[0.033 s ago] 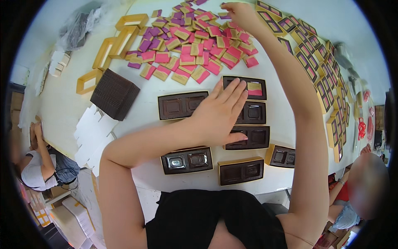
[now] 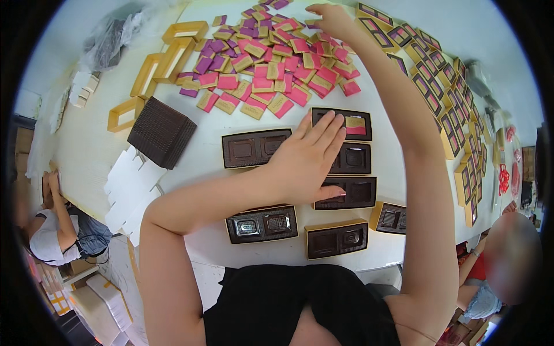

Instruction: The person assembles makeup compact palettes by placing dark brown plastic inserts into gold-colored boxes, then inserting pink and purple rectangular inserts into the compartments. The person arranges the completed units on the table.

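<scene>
My left hand (image 2: 309,158) lies flat across a cluster of small dark-trayed boxes, its fingers stretched out and nothing gripped. Its fingertips reach the upper box (image 2: 360,134), where a gold-and-pink wrapped packet (image 2: 355,123) sits in the right compartment; the left compartment is partly covered by the fingers. The thumb rests on a box (image 2: 360,193) with a bare tray. Far ahead, my right hand (image 2: 330,18) is at the back edge of a heap of wrapped packets (image 2: 262,69), fingers extended, beside a gold-and-purple packet (image 2: 313,24).
More trayed boxes (image 2: 337,239) stand near me. At left are a stack of dark plastic trays (image 2: 161,132), gold box frames (image 2: 173,60) and white card pieces (image 2: 130,184). Filled boxes (image 2: 444,95) line the right side. Two other people sit at the far left and right.
The whole view has shifted very slightly. My hands and the packets stay in the same places relative to each other.
</scene>
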`<state>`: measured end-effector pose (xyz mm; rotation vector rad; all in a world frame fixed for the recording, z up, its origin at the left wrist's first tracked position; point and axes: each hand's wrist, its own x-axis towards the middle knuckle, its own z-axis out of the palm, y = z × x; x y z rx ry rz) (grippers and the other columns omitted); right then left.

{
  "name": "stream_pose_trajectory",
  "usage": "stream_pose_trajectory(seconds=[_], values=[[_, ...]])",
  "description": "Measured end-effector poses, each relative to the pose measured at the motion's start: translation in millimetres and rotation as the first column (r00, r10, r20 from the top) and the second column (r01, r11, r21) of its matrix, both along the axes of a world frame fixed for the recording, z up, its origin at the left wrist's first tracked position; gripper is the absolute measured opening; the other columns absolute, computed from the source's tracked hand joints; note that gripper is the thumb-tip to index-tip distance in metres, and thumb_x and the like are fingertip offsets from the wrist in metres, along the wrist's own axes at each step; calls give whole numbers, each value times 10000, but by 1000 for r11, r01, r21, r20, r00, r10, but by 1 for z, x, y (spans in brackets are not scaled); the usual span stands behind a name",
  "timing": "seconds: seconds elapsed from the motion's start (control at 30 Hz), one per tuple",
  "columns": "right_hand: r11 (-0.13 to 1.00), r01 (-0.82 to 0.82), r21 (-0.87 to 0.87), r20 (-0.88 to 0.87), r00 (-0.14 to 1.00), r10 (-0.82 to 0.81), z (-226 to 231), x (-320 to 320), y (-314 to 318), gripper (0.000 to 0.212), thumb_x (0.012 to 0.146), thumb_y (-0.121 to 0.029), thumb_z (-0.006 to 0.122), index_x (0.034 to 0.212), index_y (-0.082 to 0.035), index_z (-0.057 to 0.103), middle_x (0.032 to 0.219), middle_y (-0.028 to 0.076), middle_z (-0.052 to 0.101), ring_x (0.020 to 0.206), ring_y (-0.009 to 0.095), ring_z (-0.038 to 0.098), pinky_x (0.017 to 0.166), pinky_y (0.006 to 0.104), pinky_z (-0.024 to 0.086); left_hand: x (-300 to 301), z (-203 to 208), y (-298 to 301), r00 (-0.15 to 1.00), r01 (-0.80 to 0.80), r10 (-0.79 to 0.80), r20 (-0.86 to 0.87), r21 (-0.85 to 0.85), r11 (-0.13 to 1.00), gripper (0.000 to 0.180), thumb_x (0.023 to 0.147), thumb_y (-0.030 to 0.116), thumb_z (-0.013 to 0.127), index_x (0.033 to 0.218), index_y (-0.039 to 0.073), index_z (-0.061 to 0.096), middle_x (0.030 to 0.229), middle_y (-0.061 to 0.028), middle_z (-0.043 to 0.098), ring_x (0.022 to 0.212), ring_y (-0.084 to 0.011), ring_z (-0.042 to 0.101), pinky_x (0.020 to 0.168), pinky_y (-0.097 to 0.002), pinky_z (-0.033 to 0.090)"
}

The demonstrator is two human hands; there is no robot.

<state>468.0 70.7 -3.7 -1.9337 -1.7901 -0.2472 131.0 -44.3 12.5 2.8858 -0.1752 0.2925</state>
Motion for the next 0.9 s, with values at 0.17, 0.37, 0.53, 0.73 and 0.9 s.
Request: stream_pose_trajectory(seconds=[0.17,0.37,0.53,0.73,0.9], values=[[993,39,-111,-18,999,-42,-9,4,16,426,817,-159,702,1234,-88,646,1012,168,716,954,350,673,864,433,532,0,-2,5,999,-2,2,34,5,1000,959,893,656,513,1408,-143,386,1512,-319,319,1447,-432,258,1164,-571,206],[998,-61,7,-221,973,61,43,-48,-72,292,871,-106,677,1160,-66,689,1021,108,739,918,267,707,817,366,556,-8,7,-8,982,-144,152,109,-73,987,939,843,594,622,1425,-103,383,1480,-371,313,1401,-504,293,1148,-575,241],[924,-378,-57,-304,888,345,54,-133,-195,228,819,-123,748,1039,-64,737,1075,77,728,1009,252,682,838,354,562,-19,1,-23,957,-213,183,226,117,970,733,782,529,703,1132,-111,623,1177,-365,594,1081,-480,615,972,-532,482],[917,-300,-262,45,945,323,28,-159,-235,579,955,-464,549,1371,-60,539,1468,143,482,1405,302,406,1155,525,311,-15,-3,-23,960,-193,151,234,168,967,691,790,477,715,1093,-139,640,1134,-363,618,1028,-472,649,951,-510,506],[806,-317,-500,11,928,372,52,-137,-216,550,969,-489,523,1371,-117,566,1498,26,475,1474,255,293,1187,612,122,-15,-2,-23,957,-233,193,218,176,956,677,802,469,703,1087,-143,645,1140,-368,616,1034,-482,645,951,-515,503]])
